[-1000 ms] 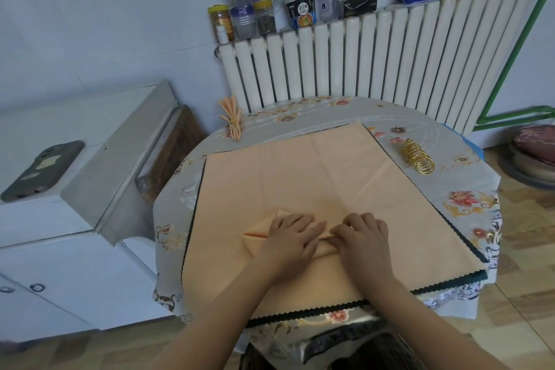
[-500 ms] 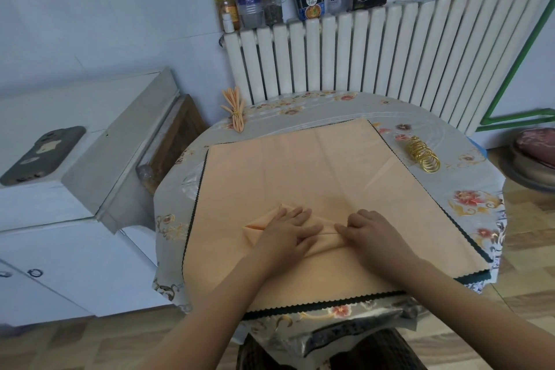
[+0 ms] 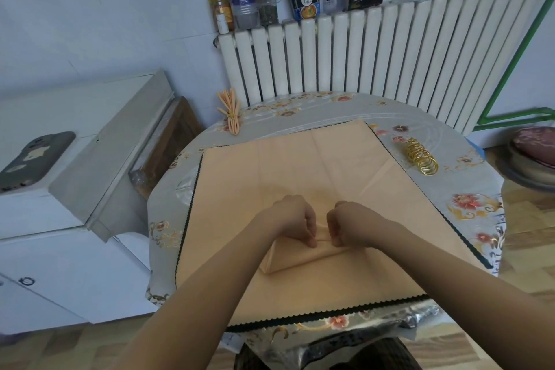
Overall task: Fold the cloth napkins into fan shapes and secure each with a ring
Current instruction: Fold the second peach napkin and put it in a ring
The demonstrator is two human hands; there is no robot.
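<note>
Peach napkin (image 3: pixel 288 258) lay half-pleated at the middle of the mat (image 3: pixel 300 165). Left hand (image 3: pixel 292 219) and right hand (image 3: pixel 350 224) each pinched its fold, keeping the pleat tight. Gold rings (image 3: pixel 420 156) waited well apart, presumably for fastening.

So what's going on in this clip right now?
A person is pleating a peach cloth napkin on a round table. The left hand and right hand both pinch a fold near the table's front edge, on top of a peach cloth spread flat. A stack of gold rings waits untouched at right. One finished fan napkin, already ringed, lies at the far left.
</note>
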